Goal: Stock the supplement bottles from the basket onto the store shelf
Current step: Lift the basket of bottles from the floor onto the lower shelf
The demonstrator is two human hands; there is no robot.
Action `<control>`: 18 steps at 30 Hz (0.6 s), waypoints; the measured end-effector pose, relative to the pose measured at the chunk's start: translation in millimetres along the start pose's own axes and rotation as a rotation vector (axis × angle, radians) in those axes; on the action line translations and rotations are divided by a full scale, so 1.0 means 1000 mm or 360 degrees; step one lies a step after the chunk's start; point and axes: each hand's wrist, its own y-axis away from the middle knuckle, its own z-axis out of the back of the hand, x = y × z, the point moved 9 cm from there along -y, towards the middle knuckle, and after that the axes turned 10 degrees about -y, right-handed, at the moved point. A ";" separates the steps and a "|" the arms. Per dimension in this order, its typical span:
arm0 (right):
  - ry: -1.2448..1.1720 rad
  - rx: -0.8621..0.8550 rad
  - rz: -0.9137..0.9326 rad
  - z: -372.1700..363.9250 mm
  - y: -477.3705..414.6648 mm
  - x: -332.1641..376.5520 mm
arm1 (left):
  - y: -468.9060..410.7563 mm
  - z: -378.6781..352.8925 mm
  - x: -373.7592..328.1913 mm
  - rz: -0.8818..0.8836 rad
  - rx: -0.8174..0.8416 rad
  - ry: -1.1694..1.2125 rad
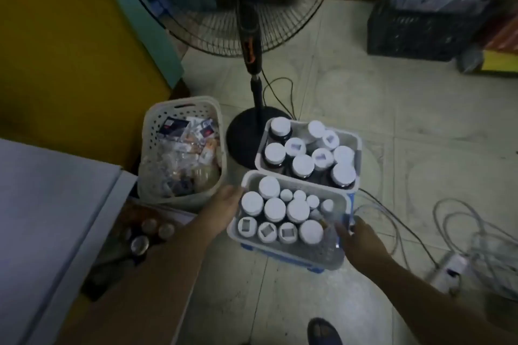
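A white basket (283, 254) stands on the tiled floor below me, packed with several dark supplement bottles (274, 209) with white caps. My left hand (224, 206) grips its left rim and my right hand (357, 238) grips its right rim. Just behind it, touching it, a second white basket (356, 138) holds several larger white-capped bottles (302, 165). No store shelf is in sight.
A black pedestal fan (252, 70) stands right behind the baskets. Left of them a perforated white hamper (157, 126) holds packets. A white cabinet (42, 204) and cans (140, 244) lie at left. Cables and a power strip (454, 269) lie at right, a black crate (414, 33) far right.
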 end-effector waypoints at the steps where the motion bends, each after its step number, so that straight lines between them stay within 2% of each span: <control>1: -0.0071 -0.0009 -0.0064 -0.009 -0.009 -0.009 | -0.010 -0.007 0.009 0.0057 0.0013 0.0085; 6: -0.0430 -0.0112 -0.0229 -0.040 -0.024 -0.038 | -0.035 -0.038 0.029 0.0093 0.0042 0.0022; 11: -0.0357 -0.0162 -0.0269 -0.037 -0.026 -0.040 | -0.028 -0.033 0.028 0.0103 -0.0103 -0.0001; 15: -0.0314 -0.0063 -0.0242 -0.026 -0.004 -0.018 | 0.009 -0.019 0.030 0.0185 -0.0116 0.0012; 18: -0.0119 0.0053 -0.0111 -0.011 0.022 0.016 | 0.054 -0.006 0.036 0.0258 -0.0121 0.0109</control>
